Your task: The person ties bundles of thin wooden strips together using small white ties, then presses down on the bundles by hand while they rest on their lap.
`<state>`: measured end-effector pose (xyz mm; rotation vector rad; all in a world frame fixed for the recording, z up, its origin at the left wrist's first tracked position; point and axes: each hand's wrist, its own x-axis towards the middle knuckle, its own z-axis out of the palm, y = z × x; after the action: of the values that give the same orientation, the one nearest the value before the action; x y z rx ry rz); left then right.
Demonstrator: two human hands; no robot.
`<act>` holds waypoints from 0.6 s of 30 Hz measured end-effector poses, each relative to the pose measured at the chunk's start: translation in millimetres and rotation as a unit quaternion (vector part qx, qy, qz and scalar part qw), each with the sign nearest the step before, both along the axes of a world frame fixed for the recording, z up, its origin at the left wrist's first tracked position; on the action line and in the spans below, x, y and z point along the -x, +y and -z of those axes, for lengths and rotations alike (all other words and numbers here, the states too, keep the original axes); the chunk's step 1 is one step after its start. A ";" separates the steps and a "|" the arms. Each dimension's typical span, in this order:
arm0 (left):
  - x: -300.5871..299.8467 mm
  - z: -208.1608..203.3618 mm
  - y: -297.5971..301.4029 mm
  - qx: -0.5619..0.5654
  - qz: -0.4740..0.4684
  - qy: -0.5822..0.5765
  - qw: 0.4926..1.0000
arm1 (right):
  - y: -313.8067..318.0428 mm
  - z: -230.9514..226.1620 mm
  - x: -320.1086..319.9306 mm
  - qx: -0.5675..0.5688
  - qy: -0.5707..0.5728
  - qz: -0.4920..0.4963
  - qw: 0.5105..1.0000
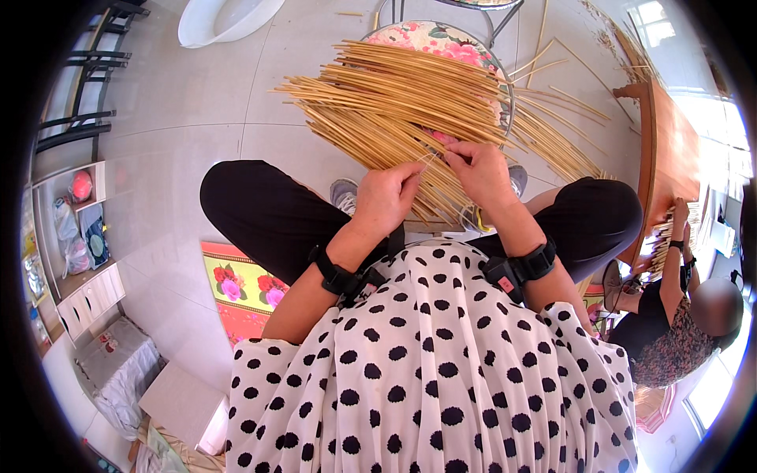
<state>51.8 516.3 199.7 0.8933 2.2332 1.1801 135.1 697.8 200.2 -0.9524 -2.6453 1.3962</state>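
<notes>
A row of long golden straw stalks (410, 79) lies across a round stool with a floral top (398, 33), the stalks seemingly side by side like a mat. At its near edge, my left hand (385, 195) and my right hand (479, 173) are both closed in a pinch. A thin pale strand (428, 158) runs between their fingertips; its ends are hidden in the fingers. More stalks (432, 193) slant down below and behind my hands toward my lap. Dark bands with small boxes circle both my wrists.
Loose stalks (552, 142) spread over the floor to the right of the stool. A wooden table (666, 150) stands farther right, where another person (670, 315) handles stalks. A white tub (225, 35) sits at the far left, a floral mat (236, 292) beside my left knee, shelves (75, 236) at the left.
</notes>
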 end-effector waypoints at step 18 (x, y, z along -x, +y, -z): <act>-2.4 2.9 6.5 -0.013 -0.028 0.010 0.999 | 9.3 20.7 -4.2 0.063 0.024 -0.007 0.998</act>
<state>54.2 522.8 196.8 0.8619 2.2763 1.2332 139.3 707.1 179.5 -0.9001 -2.5605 1.5859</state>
